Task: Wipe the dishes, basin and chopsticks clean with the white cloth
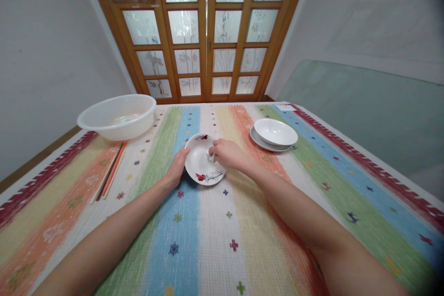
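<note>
A white plate (200,159) with red flowers and dark curling stems is tilted up above the middle of the table. My left hand (178,165) grips its left rim, the thumb on the upper face and the fingers mostly hidden behind. Over the plate's right side, my right hand (227,152) has its fingers pinched around a small white wad (211,157), pressed to the inner face. Whether the wad is paper or cloth I cannot tell.
To the right, a white bowl (276,131) rests on a plate (262,143). A translucent white basin (104,122) stands at the far left, with several chopsticks (110,173) lying in front of it. A striped tablecloth (215,249) covers the table; a white card (285,107) lies at the far edge.
</note>
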